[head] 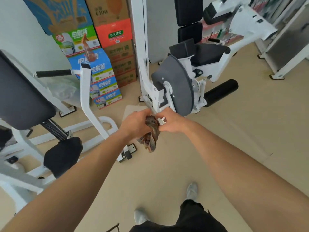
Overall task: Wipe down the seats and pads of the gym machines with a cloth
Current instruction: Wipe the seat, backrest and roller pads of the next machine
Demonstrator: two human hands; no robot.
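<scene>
While both bare arms reach forward over the beige floor [217, 134], the left hand [136, 123] and right hand [173, 122] meet at mid-frame, both closed on one item.
Item 1: cloth [151, 133], patterned brown and grey, bunched; gripped at its top between the two hands, its loose end hanging below them, clear of every pad.
Item 2: leg-extension machine [173, 84], white frame, grey disc cover, directly beyond the hands; black seat pad [209, 53], black back pad [189, 19], black roller pad [220, 92] low on the right.
Item 3: second white machine, left; large dark back pad [21, 96], small black pad [62, 156], black-grip handle [53, 73].
Item 4: stacked drink cartons [103, 64] against the wall, between the machines.
Item 5: two grey shoes [192, 190], black trousers, bottom edge.
</scene>
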